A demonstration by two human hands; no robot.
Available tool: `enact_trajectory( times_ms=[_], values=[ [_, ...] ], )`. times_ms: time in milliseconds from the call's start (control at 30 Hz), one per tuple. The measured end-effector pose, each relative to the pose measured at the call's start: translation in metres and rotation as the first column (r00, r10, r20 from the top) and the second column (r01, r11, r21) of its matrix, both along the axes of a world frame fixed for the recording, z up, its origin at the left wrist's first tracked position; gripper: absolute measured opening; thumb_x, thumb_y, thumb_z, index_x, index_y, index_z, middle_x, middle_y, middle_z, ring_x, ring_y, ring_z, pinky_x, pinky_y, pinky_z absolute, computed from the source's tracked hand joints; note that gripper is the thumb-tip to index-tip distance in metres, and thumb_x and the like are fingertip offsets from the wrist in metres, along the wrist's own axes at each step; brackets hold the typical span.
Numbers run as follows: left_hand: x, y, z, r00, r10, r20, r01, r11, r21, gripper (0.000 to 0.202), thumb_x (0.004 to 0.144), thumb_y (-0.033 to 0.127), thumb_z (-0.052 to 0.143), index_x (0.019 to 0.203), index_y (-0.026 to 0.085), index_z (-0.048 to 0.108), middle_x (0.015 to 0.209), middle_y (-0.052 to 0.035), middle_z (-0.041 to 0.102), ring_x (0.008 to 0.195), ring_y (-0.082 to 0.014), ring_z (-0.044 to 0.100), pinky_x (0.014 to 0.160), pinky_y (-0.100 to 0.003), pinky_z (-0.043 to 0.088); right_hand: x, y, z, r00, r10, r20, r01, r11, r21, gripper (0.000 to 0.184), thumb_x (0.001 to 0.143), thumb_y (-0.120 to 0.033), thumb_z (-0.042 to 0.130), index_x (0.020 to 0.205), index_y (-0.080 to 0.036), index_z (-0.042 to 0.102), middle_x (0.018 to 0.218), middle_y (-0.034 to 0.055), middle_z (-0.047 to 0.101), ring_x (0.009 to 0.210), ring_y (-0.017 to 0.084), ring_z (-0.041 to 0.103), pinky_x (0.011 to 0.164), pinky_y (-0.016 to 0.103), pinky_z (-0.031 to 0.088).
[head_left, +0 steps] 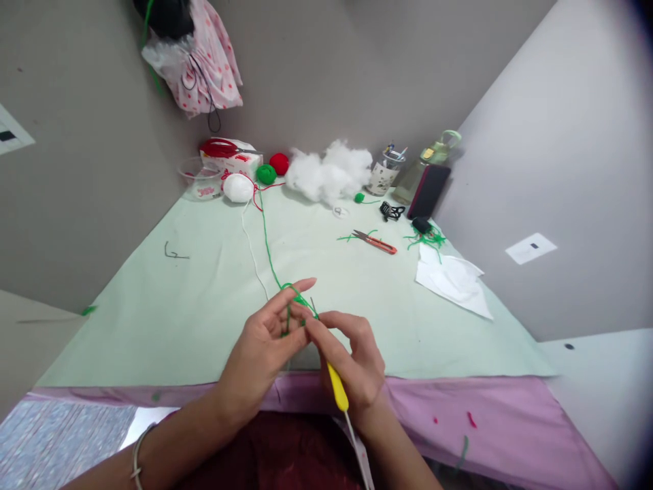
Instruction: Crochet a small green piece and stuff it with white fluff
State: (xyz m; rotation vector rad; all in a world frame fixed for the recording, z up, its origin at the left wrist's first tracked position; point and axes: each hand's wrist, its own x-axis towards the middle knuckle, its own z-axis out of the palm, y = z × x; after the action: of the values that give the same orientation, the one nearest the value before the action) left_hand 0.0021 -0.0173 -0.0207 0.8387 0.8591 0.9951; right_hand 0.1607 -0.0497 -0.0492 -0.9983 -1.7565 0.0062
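My right hand (354,357) is closed round a crochet hook with a yellow handle (337,388); its thin metal tip points up past my fingertips. Green yarn (270,252) runs from the green ball (266,174) down to my left hand (273,333) and loops over its raised index finger. My left thumb and the other fingers pinch the small green crochet work (300,299) right by the hook. My fingers partly hide the stitches. A white strand (254,252) trails from the white ball (238,188) to just behind my left hand.
Orange thread snips (375,241) lie right of centre, near a black hair clip (392,211). White stuffing (329,171), a red yarn ball (279,163), a pen cup (385,173), a bottle (421,167) and a phone (429,190) line the back. White paper (451,280) lies right.
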Motion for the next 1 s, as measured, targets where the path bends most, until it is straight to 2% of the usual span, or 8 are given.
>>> enact_trajectory(
  times_ms=[133, 233, 333, 433, 533, 600, 767, 1000],
  values=[
    [-0.003, 0.004, 0.006, 0.969, -0.107, 0.223, 0.153, 0.967, -0.204, 0.044, 0.085, 0.032, 0.087, 0.128, 0.022, 0.078, 0.057, 0.0111, 0.038, 0.054, -0.0063, 0.024, 0.076, -0.023, 0.046, 0.001, 0.003, 0.007, 0.952, 0.018, -0.305, -0.054, 0.992, -0.111, 0.033, 0.099, -0.009, 0.059, 0.116, -0.03, 0.078, 0.095, 0.0051, 0.076, 0.086, 0.02, 0.071, 0.073, 0.034, 0.06],
    [-0.005, 0.005, 0.008, 0.977, -0.09, 0.195, 0.12, 0.981, -0.152, 0.043, 0.083, 0.029, 0.088, 0.125, 0.026, 0.08, 0.065, 0.0075, 0.051, 0.059, -0.007, 0.034, 0.081, -0.024, 0.047, 0.001, 0.009, 0.016, 0.837, 0.055, -0.545, -0.194, 0.96, -0.202, 0.024, 0.103, -0.016, 0.057, 0.101, -0.027, 0.079, 0.084, 0.0033, 0.073, 0.077, 0.019, 0.067, 0.069, 0.034, 0.057],
    [-0.003, 0.003, 0.006, 0.991, -0.09, 0.102, 0.096, 0.994, -0.054, 0.041, 0.082, 0.028, 0.089, 0.123, 0.031, 0.081, 0.093, 0.0002, 0.067, 0.084, -0.012, 0.054, 0.081, -0.023, 0.044, -0.002, 0.012, 0.017, 0.831, 0.082, -0.55, -0.246, 0.941, -0.233, 0.019, 0.102, -0.021, 0.062, 0.098, -0.026, 0.079, 0.09, 0.0046, 0.076, 0.082, 0.02, 0.07, 0.072, 0.035, 0.059],
    [0.001, 0.001, 0.002, 0.998, -0.042, 0.045, 0.041, 0.999, 0.014, 0.042, 0.083, 0.031, 0.089, 0.124, 0.032, 0.081, 0.092, 0.0002, 0.066, 0.089, -0.0143, 0.056, 0.086, -0.025, 0.044, -0.006, 0.008, 0.011, 0.901, 0.04, -0.433, -0.141, 0.969, -0.204, 0.024, 0.101, -0.015, 0.061, 0.108, -0.029, 0.08, 0.093, 0.0047, 0.077, 0.085, 0.02, 0.072, 0.073, 0.036, 0.061],
    [0.002, 0.003, 0.002, 0.994, -0.053, 0.09, 0.06, 0.996, -0.069, 0.047, 0.082, 0.034, 0.09, 0.127, 0.028, 0.08, 0.089, -0.0001, 0.067, 0.083, -0.0144, 0.056, 0.083, -0.027, 0.045, -0.006, 0.003, 0.006, 0.975, -0.001, -0.222, -0.016, 0.997, -0.074, 0.037, 0.097, -0.009, 0.065, 0.122, -0.033, 0.078, 0.106, 0.0069, 0.076, 0.094, 0.021, 0.072, 0.077, 0.037, 0.061],
    [0.001, 0.007, 0.003, 0.981, -0.101, 0.166, 0.129, 0.978, -0.165, 0.045, 0.083, 0.034, 0.089, 0.126, 0.025, 0.08, 0.084, 0.0, 0.066, 0.076, -0.0125, 0.054, 0.084, -0.028, 0.047, -0.003, 0.002, 0.007, 0.978, 0.001, -0.209, -0.014, 0.998, -0.062, 0.037, 0.097, -0.008, 0.065, 0.122, -0.032, 0.078, 0.106, 0.0068, 0.076, 0.094, 0.021, 0.072, 0.077, 0.036, 0.06],
    [-0.004, 0.011, 0.006, 0.973, -0.101, 0.209, 0.135, 0.979, -0.153, 0.036, 0.082, 0.029, 0.088, 0.117, 0.022, 0.084, 0.086, -0.0013, 0.069, 0.077, -0.0133, 0.057, 0.091, -0.031, 0.048, 0.003, 0.012, 0.013, 0.752, 0.034, -0.658, -0.239, 0.945, -0.224, 0.022, 0.103, -0.018, 0.059, 0.099, -0.028, 0.079, 0.081, 0.0004, 0.071, 0.073, 0.016, 0.063, 0.068, 0.031, 0.052],
    [-0.005, 0.005, -0.001, 0.994, -0.103, -0.019, 0.104, 0.994, 0.046, 0.032, 0.088, 0.034, 0.084, 0.12, 0.035, 0.083, 0.096, -0.001, 0.07, 0.095, -0.0174, 0.059, 0.091, -0.029, 0.044, 0.0, 0.016, 0.006, 0.679, 0.053, -0.732, -0.387, 0.873, -0.296, 0.015, 0.101, -0.027, 0.067, 0.097, -0.026, 0.081, 0.089, 0.0018, 0.075, 0.075, 0.013, 0.064, 0.07, 0.028, 0.052]
  ],
)
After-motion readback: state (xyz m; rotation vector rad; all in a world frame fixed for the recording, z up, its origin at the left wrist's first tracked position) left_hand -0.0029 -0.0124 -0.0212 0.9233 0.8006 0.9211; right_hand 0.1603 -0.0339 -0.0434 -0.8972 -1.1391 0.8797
